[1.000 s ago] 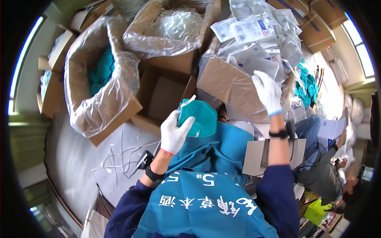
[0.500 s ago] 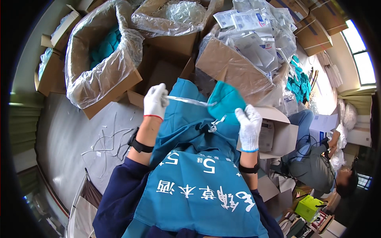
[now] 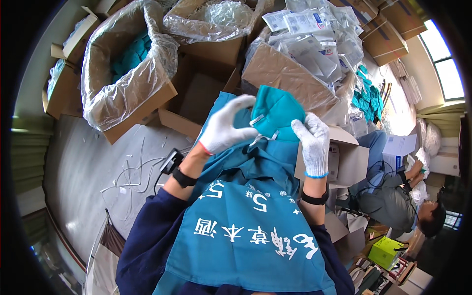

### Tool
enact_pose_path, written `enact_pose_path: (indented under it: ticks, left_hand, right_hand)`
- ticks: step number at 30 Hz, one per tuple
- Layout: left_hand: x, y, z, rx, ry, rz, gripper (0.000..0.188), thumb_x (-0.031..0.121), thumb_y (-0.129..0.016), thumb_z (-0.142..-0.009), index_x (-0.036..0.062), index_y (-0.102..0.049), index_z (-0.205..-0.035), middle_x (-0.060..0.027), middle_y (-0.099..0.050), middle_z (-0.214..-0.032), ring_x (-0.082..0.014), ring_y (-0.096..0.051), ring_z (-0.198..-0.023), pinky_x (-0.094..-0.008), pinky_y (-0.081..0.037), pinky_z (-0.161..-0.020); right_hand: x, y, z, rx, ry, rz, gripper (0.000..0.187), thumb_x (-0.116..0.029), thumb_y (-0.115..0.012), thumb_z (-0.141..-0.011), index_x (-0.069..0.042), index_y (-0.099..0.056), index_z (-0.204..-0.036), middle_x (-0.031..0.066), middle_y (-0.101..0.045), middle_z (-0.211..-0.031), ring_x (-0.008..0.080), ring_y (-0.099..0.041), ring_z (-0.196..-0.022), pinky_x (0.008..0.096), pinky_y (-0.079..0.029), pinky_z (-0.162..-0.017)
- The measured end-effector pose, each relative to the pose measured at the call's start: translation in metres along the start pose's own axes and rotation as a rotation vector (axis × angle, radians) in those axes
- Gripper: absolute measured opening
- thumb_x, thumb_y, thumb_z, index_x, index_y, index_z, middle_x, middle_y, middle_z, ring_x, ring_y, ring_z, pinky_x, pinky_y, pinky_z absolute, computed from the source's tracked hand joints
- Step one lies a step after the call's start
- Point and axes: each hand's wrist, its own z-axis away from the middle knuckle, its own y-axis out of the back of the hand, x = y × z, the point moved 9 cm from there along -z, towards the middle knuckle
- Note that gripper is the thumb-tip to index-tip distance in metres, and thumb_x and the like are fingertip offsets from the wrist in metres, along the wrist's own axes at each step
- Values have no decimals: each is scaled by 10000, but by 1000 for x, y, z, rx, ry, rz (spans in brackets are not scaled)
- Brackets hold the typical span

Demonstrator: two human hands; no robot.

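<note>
Your right grip (image 3: 313, 145), in a white knitted glove with a blue-edged cuff, is closed on the lower right edge of a teal, folded, cup-shaped fabric mask (image 3: 280, 113); the mask is held off the floor, above your teal cloth apron with white lettering (image 3: 255, 268). Your left grip (image 3: 223, 129), in a white knitted glove with a red-edged cuff, is spread, thumb well apart from fingers; its fingertips lie at the mask's left edge, and whether they touch it you cannot tell from this view; a white cord (image 3: 264, 138) shows at the mask's lower edge.

Just beyond the mask is a brown cardboard box wrapped in clear film (image 3: 280, 73), heaped over its rim with flat whitish printed packets (image 3: 314, 46); to its left is an open plain brown cardboard box (image 3: 196, 98); farther left, a cardboard box with a clear plastic liner (image 3: 105, 101) holds teal fabric pieces (image 3: 132, 59).

A small open pale carton (image 3: 351, 162) is just beside your right grip; thin white strips (image 3: 130, 177) lie on the smooth grey floor (image 3: 73, 172), well apart from its left edge; at the right, a co-worker in a dark grey top (image 3: 391, 209) is bent forward.
</note>
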Motion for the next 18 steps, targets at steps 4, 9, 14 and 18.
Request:
enact_pose_path:
  ticks: [4,9,14,18]
  left_hand:
    - [-23,-79,16,-407,321,461,430,344,-663,-982,-10,-590,-1214,-68,-650,-905,-110,-611,-825,-278,-495,-781]
    - [-28,-133,54,-530,530,679,355,339,-447,-1089,41,-537,-918,-22,-520,-672,-140,-566,-631,-290,-475,-635]
    - [-20,-141,74,-575,722,857,369,340,-408,-1088,64,-523,-871,-49,-556,-679,-204,-622,-719,-328,-512,-765]
    - [-17,-140,85,-597,817,996,386,330,-427,-1072,45,-582,-864,-95,-636,-759,-223,-660,-801,-338,-537,-782]
  right_hand:
    - [-7,-2,-7,66,156,62,73,-64,-700,-920,3,-670,-925,-55,-579,-747,22,-488,-679,206,-404,-606]
    - [17,18,-29,243,188,-299,80,-64,-686,-936,9,-703,-963,-1,-663,-841,64,-581,-754,215,-468,-690]
    - [81,41,-52,391,91,-383,133,-73,-727,-898,35,-710,-972,35,-695,-841,90,-616,-707,226,-482,-640]
    - [109,60,-58,523,-30,-356,169,-96,-742,-872,36,-721,-976,54,-696,-822,103,-613,-678,235,-473,-593]
